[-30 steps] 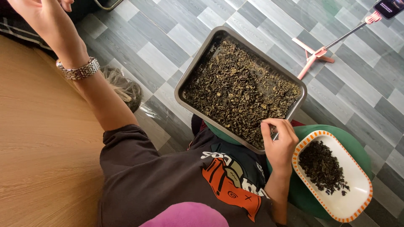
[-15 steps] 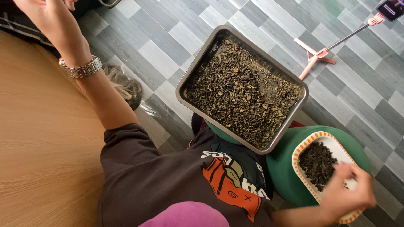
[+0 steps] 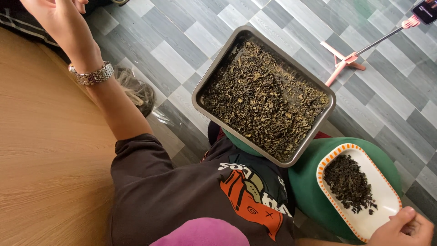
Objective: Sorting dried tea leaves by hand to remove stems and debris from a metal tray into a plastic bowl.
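Note:
A grey metal tray (image 3: pixel 200 98) full of dried brownish-green leaves (image 3: pixel 264 100) rests on my lap. To its right, a white oblong dish (image 3: pixel 382 205) with an orange rim stands on a green stool (image 3: pixel 309 182) and holds a small heap of darker leaves (image 3: pixel 348 182). My right hand (image 3: pixel 403 228) is at the dish's near corner, fingers pinched together, thumb by the rim. My left hand (image 3: pixel 54 9) is raised at the top left and mostly cut off by the frame. A silver wristwatch (image 3: pixel 93 75) is on that arm.
A wooden table (image 3: pixel 45 159) fills the left side. A clear plastic bag (image 3: pixel 136 91) with fibrous stuff lies on the grey tiled floor. A pink tripod (image 3: pixel 346 59) holding a phone (image 3: pixel 428 9) stands at the top right.
My right hand left the tray's near edge, passed over the white dish and now sits at the dish's near corner. The left arm stays raised.

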